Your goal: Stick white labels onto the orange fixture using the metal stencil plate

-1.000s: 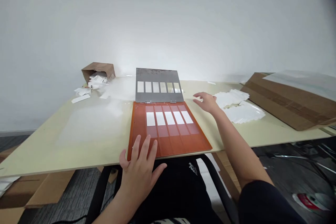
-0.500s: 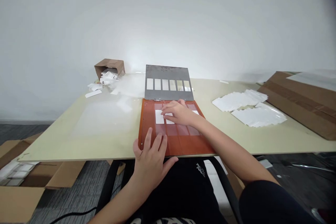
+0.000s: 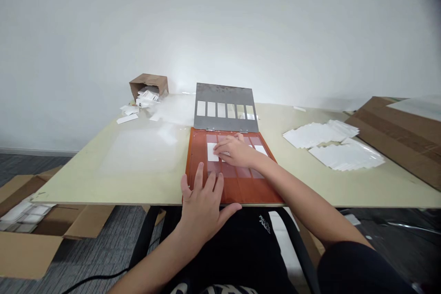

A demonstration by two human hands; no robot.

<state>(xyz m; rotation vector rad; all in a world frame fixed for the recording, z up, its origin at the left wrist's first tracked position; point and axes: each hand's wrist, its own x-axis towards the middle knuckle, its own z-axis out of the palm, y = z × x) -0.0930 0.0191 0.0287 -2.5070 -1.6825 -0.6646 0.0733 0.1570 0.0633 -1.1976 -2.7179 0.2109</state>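
An orange-brown board (image 3: 241, 191) lies at the table's front edge, with a hinged grey metal plate (image 3: 225, 93) raised behind it. The plate has a row of several rectangular windows. Under a clear sheet-like area on the board lie white cards, among them a card (image 3: 212, 152) at the left. My right hand (image 3: 237, 152) is over this row, its fingers stretched leftward and touching the cards; part of the row is hidden beneath it. Spread-fingered, my left hand (image 3: 205, 202) rests on the board's front left part and holds nothing.
Left on the table are a clear plastic sheet (image 3: 141, 149) and a brown paper box (image 3: 149, 80) spilling white cards. Fanned white sleeves (image 3: 346, 154) and a large cardboard piece (image 3: 403, 135) lie right. An open carton (image 3: 81, 223) stands on the floor at left.
The whole view has shifted slightly, so things appear further right. My right hand covers more of the second card from the left. My left hand stays spread on the board's front.
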